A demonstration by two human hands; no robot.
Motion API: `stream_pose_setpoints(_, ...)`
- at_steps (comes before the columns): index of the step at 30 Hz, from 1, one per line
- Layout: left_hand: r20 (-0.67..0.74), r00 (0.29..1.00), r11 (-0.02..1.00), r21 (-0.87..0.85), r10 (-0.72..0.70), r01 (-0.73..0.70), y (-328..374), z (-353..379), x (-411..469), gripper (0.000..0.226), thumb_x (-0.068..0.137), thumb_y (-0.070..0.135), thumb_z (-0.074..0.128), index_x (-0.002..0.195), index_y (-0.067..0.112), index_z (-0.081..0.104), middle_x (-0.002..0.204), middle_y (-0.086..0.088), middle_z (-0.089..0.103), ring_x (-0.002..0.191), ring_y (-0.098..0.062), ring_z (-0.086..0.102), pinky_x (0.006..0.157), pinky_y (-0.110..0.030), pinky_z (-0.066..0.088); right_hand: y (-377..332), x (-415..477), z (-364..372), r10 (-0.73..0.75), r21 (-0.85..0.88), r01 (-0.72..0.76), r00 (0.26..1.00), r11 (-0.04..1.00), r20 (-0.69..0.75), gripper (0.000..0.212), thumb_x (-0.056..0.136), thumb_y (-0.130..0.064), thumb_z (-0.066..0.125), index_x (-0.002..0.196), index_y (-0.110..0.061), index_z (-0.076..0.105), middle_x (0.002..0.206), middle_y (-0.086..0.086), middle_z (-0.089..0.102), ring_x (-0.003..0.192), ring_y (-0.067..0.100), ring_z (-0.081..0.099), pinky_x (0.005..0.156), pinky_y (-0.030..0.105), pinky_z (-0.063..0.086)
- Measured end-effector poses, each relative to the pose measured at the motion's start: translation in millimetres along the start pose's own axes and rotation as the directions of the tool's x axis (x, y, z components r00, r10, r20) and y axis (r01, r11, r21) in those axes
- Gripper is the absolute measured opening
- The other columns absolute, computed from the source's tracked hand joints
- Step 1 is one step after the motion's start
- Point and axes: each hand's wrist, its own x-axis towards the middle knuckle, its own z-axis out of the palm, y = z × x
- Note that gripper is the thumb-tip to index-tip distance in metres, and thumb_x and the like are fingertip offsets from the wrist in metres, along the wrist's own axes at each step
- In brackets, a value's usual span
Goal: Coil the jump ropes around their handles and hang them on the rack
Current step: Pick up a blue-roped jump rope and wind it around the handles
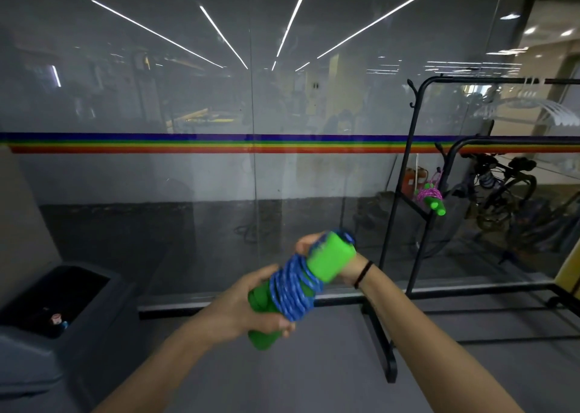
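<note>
Left hand [251, 306] clenched round lower end of green handles [329, 260], held in front of the rack [408, 224], to its left. Blue rope [295, 290] coiled tight round the handles' middle. Right hand [323, 249] behind the upper end, fingers grasping the handles and the rope's last turns; black band [363, 275] on that wrist. Bin [103, 290] on floor, well left of rack. On the rack itself, a pink rope [430, 194] hangs coiled on green handles. Glass wall [188, 114] behind rack, rainbow stripe [188, 143] across it.
</note>
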Motion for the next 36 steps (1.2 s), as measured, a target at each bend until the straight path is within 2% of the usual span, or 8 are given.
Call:
stream_pose_setpoints(5,-0.274,0.953,0.871,-0.491,-0.132,-0.021,-3.5,8.7,14.2,0.058,0.036,0.027,0.09,0.081,0.004,0.061,0.068,-0.009,0.065,0.055,-0.014,0.062,0.057,-0.033,0.058,-11.4,1.9,20.5,-0.084,-0.161,0.071,0.993,0.985,-0.079,0.04,0.091,-0.004,0.05,0.055,-0.021,0.052,0.044,-0.013,0.039,0.042,-0.002,0.031,0.045,0.015,0.027)
stream_pose_setpoints(9,-0.393,0.895,0.958,-0.265,-0.211,0.109,1.3,8.3,17.6,0.029,0.055,0.025,0.076,0.075,0.01,0.061,0.06,0.002,0.056,0.052,-0.006,0.056,0.06,-0.027,0.054,-9.0,-0.3,20.5,-0.225,-0.543,0.1,0.96,0.834,-0.169,0.024,0.085,-0.01,0.059,0.062,-0.002,0.064,0.058,0.003,0.053,0.057,0.003,0.044,0.054,0.022,0.031)
stream_pose_setpoints(12,-0.543,0.835,0.995,-0.009,-0.09,0.102,1.3,12.4,20.7,0.028,0.061,0.022,0.079,0.083,0.01,0.066,0.065,0.004,0.062,0.055,-0.002,0.057,0.056,-0.016,0.047,-11.7,-4.8,25.8,-0.228,-0.589,0.047,0.944,0.807,-0.237,0.021,0.083,-0.015,0.06,0.069,0.0,0.066,0.066,0.015,0.065,0.065,0.021,0.059,0.061,0.03,0.04)
stream_pose_setpoints(15,-0.628,0.779,0.999,-0.024,0.004,-0.025,2.3,16.4,21.4,0.026,0.072,0.008,0.076,0.094,0.013,0.064,0.078,-0.002,0.069,0.068,-0.015,0.064,0.071,-0.031,0.053,-17.6,-13.4,31.1,-0.302,-0.596,0.052,0.895,0.802,-0.328,0.016,0.08,-0.02,0.066,0.071,-0.009,0.071,0.073,0.012,0.072,0.071,0.019,0.066,0.066,0.027,0.046)
stream_pose_setpoints(20,-0.61,0.791,0.997,-0.029,0.04,-0.073,8.3,22.6,12.1,0.034,0.067,0.013,0.078,0.098,0.014,0.064,0.087,-0.008,0.072,0.077,-0.021,0.067,0.079,-0.039,0.054,-26.3,-24.9,34.7,-0.271,-0.163,0.218,0.832,0.962,-0.484,0.015,0.075,-0.012,0.073,0.067,-0.021,0.064,0.063,0.004,0.066,0.055,0.011,0.055,0.058,0.023,0.046)
stream_pose_setpoints(24,-0.623,0.781,0.984,-0.108,0.044,-0.142,16.3,27.5,7.8,0.036,0.072,0.0,0.074,0.104,0.005,0.059,0.091,-0.015,0.071,0.07,-0.026,0.067,0.066,-0.033,0.057,-32.7,-36.3,40.8,-0.228,0.208,0.371,0.835,0.905,-0.5,0.014,0.081,-0.001,0.063,0.076,-0.014,0.066,0.064,-0.005,0.065,0.054,0.002,0.051,0.055,0.013,0.044)
stream_pose_setpoints(29,-0.635,0.765,0.977,-0.071,0.11,-0.2,18.9,32.5,9.4,0.047,0.066,0.002,0.074,0.109,0.007,0.056,0.084,-0.002,0.07,0.067,-0.021,0.065,0.065,-0.033,0.058,-37.3,-47.3,52.9,-0.434,-0.067,0.47,0.74,0.88,-0.514,0.014,0.083,-0.011,0.059,0.086,-0.017,0.071,0.087,0.003,0.058,0.074,0.006,0.055,0.069,0.016,0.044)
stream_pose_setpoints(36,-0.642,0.733,0.971,0.211,0.224,-0.112,19.8,29.3,4.5,0.04,0.06,0.018,0.07,0.098,0.026,0.059,0.086,0.004,0.07,0.076,-0.011,0.065,0.072,-0.032,0.054,-44.2,-52.9,56.6,-0.587,-0.306,0.503,0.656,0.808,-0.474,0.021,0.071,-0.008,0.075,0.087,-0.016,0.065,0.076,-0.007,0.065,0.069,0.003,0.062,0.069,0.015,0.051)
